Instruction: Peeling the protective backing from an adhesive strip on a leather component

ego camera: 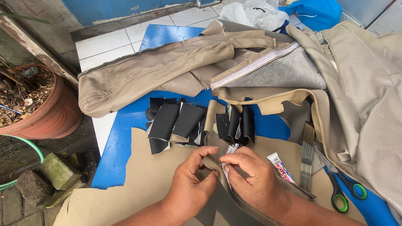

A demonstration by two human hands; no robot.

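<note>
We see both hands low in the middle of the view, working on a narrow tan strip [217, 165] of leather-like material. The left hand [188, 184] pinches the strip between thumb and fingers, and the right hand [251, 175] grips it just beside, fingers closed on the strip and on a small white scrap at its edge. The strip lies over a large tan sheet [142, 184] spread on the blue worktop [121, 138].

At twelve o'clock from the hands sits a pile of black patches [176, 121]. At three o'clock lie a small glue tube [281, 167], a grey ruler [307, 157] and green-handled scissors [341, 188]. Beyond the patches, a beige seat cover [167, 67] stretches across the worktop. At nine o'clock stands a clay flowerpot [46, 113].
</note>
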